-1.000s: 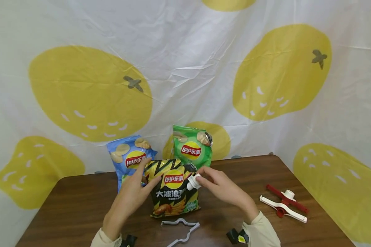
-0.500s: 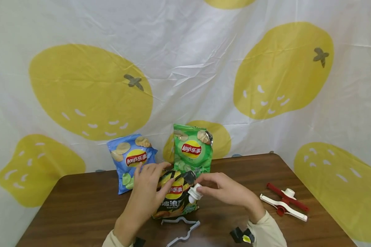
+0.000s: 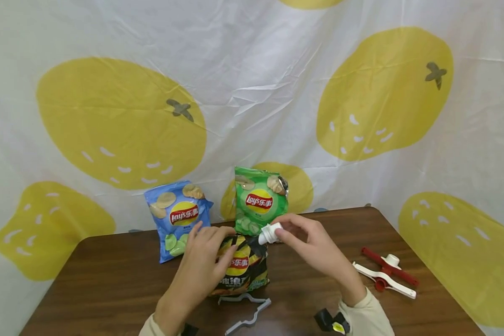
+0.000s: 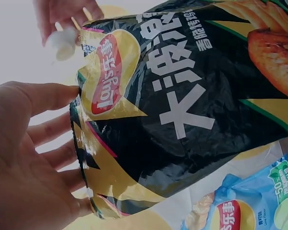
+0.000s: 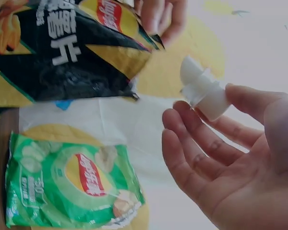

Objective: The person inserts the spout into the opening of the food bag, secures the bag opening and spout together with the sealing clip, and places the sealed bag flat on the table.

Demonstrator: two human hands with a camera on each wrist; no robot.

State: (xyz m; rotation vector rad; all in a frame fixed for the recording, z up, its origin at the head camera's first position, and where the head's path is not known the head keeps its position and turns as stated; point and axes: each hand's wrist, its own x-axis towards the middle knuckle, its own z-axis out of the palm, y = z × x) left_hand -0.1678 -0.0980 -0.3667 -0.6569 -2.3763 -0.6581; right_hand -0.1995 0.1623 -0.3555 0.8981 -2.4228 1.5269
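Toward the left, near the back edge of the wood-grain surface point(image 3: 105, 275), a blue Lay's chip bag point(image 3: 180, 214) with lime slices printed on it is set upright before a white cloth point(image 3: 256, 126) patterned with large yellow fruit. Next to it, the top edge of a black-and-gold Lay's chip bag point(image 3: 252, 268) is held by the left hand point(image 3: 199, 263), the thumb being laid at the front and the loosely bent fingers behind; the bag is stood near the middle of the surface. Just in front of its base, a grey angular bag clip point(image 3: 248, 313) is laid, its two arms spread apart. Behind the black-and-gold bag, a green Lay's chip bag point(image 3: 260, 198) is stood upright. Near the black-and-gold bag's upper right corner, a white spout piece point(image 3: 270, 233) is pinched between the thumb and index finger of the right hand point(image 3: 315, 242), the other fingers being left loosely extended; the slanted tip is pointed toward the bag, with a gap seen between them. Farther right, a red clip with a white spout point(image 3: 389, 267) and a white clip with a red spout point(image 3: 396, 286) are laid close together.
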